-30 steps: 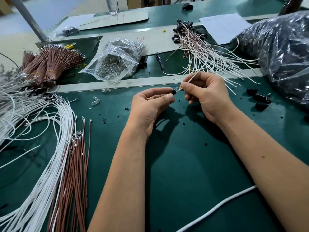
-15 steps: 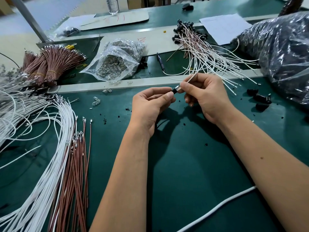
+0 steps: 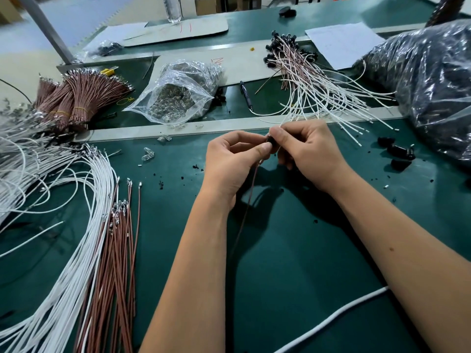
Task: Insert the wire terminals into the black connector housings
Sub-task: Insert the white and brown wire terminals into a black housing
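hands met above the green mat (image 3: pixel 293 263): left hand (image 3: pixel 234 161) and right hand (image 3: pixel 308 154) both pinched a small black housing (image 3: pixel 271 141); a brown wire (image 3: pixel 248 200) hung below it.

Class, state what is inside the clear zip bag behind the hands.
The clear zip bag holds a heap of small clear parts; their exact kind is unclear. Anything beneath that heap is covered.

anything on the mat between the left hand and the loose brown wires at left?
Head view: between the left hand and the loose brown wires, the green mat holds only small black specks.
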